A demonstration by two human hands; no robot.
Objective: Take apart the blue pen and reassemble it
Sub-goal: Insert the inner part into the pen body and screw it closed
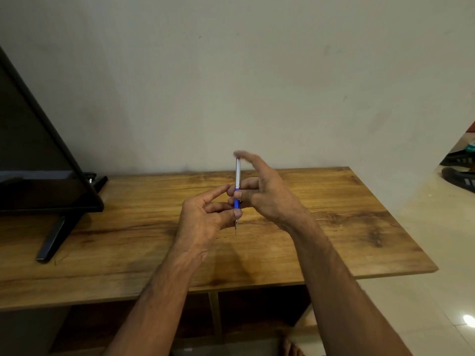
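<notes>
The blue pen (238,176) stands nearly upright above the wooden table (334,227), clear barrel at the top, blue grip lower down, tip pointing at the tabletop. My left hand (203,222) pinches the blue grip section between thumb and fingers. My right hand (267,196) holds the pen just above that with thumb and lower fingers, while its index finger is raised and blurred beside the pen's top end. The middle of the pen is hidden by my fingers.
A black monitor (38,155) on a slanted stand (51,242) occupies the left of the table. A plain wall rises behind. Tiled floor (424,304) and dark footwear (460,173) lie to the right. Open shelves sit under the tabletop.
</notes>
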